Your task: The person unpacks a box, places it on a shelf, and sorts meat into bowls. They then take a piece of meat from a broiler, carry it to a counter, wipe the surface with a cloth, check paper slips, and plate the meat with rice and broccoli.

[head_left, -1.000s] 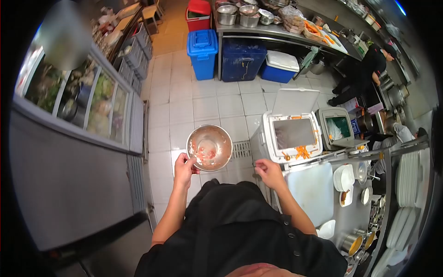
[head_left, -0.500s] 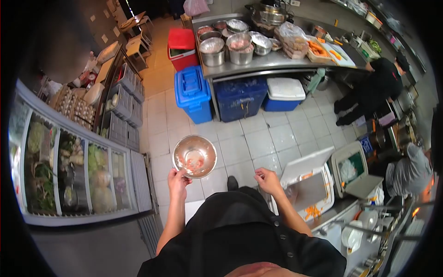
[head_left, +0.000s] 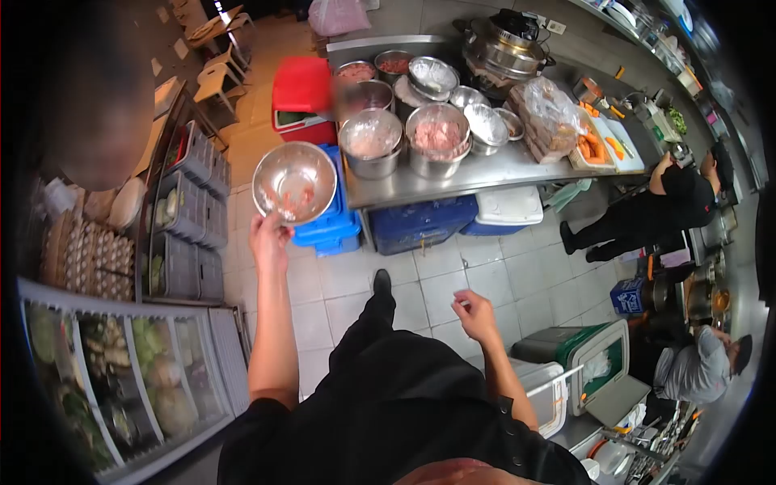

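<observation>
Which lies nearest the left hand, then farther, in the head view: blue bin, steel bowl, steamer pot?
1. Steel bowl: held in the left hand.
2. Blue bin: just right of the hand.
3. Steamer pot: far right, at the back of the counter.

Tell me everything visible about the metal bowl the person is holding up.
The steel bowl is round, shiny and fairly deep, with a thin rim. Reddish and pale food scraps cling inside; otherwise it looks nearly empty. The left hand grips its near rim, the mouth tilted toward the camera. It is held in the air above the blue bin, left of the steel counter.
</observation>
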`<state>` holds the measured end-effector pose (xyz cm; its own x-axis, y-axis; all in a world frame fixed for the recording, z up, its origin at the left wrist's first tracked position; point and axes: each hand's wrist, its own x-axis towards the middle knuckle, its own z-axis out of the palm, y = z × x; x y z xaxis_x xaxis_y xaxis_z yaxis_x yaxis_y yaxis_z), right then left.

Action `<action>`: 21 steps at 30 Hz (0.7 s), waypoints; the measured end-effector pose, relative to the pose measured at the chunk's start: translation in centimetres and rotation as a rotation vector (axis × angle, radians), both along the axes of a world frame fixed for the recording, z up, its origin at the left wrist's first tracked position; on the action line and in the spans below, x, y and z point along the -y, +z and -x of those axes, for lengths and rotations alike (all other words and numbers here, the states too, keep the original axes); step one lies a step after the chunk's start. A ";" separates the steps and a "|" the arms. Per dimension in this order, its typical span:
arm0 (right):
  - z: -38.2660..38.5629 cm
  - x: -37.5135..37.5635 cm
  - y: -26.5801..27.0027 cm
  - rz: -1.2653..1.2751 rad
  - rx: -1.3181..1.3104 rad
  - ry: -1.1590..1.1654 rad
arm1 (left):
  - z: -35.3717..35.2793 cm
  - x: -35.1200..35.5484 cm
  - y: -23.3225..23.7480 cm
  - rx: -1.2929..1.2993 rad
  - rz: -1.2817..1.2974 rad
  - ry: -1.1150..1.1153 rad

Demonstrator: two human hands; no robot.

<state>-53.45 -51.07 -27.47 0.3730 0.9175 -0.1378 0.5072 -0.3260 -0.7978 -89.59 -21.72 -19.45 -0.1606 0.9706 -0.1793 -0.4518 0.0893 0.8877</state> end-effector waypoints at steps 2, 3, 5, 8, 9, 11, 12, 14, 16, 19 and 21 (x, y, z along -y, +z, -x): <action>-2.9 -1.7 -2.0 -0.004 0.055 -0.052 | -3.7 -9.3 -0.4 0.021 0.012 -0.008; -4.1 -2.2 -1.9 0.009 0.069 -0.059 | -5.5 -13.6 -0.7 0.025 0.025 -0.008; -6.9 -4.1 -1.2 0.120 0.081 -0.116 | -9.0 -21.6 -1.5 0.001 0.030 -0.040; -11.6 -7.6 -0.2 0.173 0.093 -0.207 | -14.1 -32.2 -3.5 -0.083 0.031 -0.134; -13.2 -8.8 -0.3 0.181 0.113 -0.266 | -15.7 -34.8 -4.5 -0.131 0.035 -0.187; -16.2 -11.8 -0.5 0.091 0.086 -0.379 | -18.1 -38.9 -7.1 -0.205 0.062 -0.246; -17.3 -13.9 0.0 0.068 0.059 -0.410 | -19.3 -40.3 -7.8 -0.249 0.073 -0.277; -20.2 -18.9 0.4 0.016 0.015 -0.452 | -21.2 -42.5 -9.4 -0.375 0.112 -0.268; -23.6 -24.1 0.6 -0.026 0.000 -0.472 | -22.6 -43.0 -10.2 -0.443 0.132 -0.261; -29.7 -32.3 -1.0 -0.104 0.192 -0.471 | -22.7 -43.8 -12.5 -0.549 0.152 -0.239; -32.0 -37.7 -0.5 -0.122 0.207 -0.549 | -22.0 -42.3 -11.4 -0.466 0.201 -0.319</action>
<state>-21.48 -13.36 -27.94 0.8051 0.5874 0.0827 0.4392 -0.4965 -0.7488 -67.60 20.56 -30.86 0.0271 0.9382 -0.3449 0.0573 0.3430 0.9376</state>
